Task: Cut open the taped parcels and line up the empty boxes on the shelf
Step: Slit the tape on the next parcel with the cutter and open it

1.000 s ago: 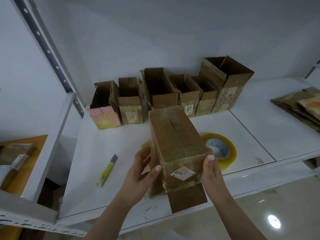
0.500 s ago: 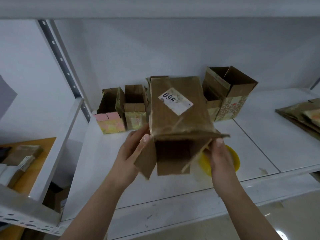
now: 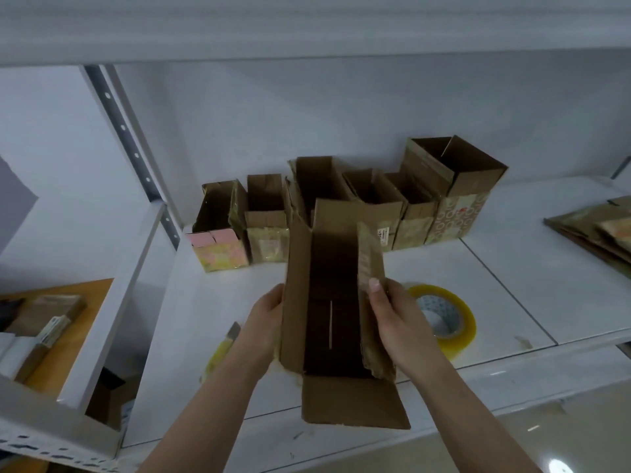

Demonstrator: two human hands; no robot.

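Note:
I hold an opened brown cardboard box (image 3: 334,312) above the white shelf (image 3: 478,285), its open mouth turned up toward me and its flaps spread. The inside looks dark and empty. My left hand (image 3: 264,319) grips its left wall. My right hand (image 3: 396,319) holds the right side, thumb on the taped right flap. Behind it, a row of several opened empty boxes (image 3: 440,196) stands along the back wall. A yellow utility knife (image 3: 223,349) lies on the shelf under my left forearm.
A roll of clear packing tape (image 3: 444,319) lies right of the box. Flattened cardboard pieces (image 3: 594,230) are stacked at the far right. A shelf upright (image 3: 129,145) rises at the left, with an orange surface carrying parcels (image 3: 44,322) beyond it.
The box has been turned over from its taped, labelled side to its open mouth facing up, and lowered toward the shelf. My view has risen, showing the upper shelf board.

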